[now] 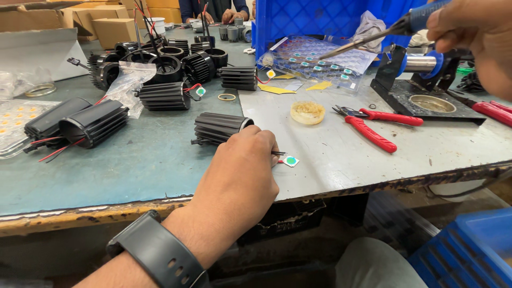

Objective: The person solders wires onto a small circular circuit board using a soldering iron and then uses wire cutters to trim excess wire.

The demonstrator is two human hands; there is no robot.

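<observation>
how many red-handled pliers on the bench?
2. One pair of red-handled pliers lies open right of the round tin; a second pair's red handles show at the right edge, jaws hidden behind the iron stand.

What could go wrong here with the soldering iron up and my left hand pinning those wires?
1. The left hand holds the wires right beside the small white chip board; the soldering iron in the right hand could likely burn fingertips there.
2. The iron hangs above the clear plastic tray, so a dip might melt it.
3. The board lies near the table edge and could slip off.
</observation>
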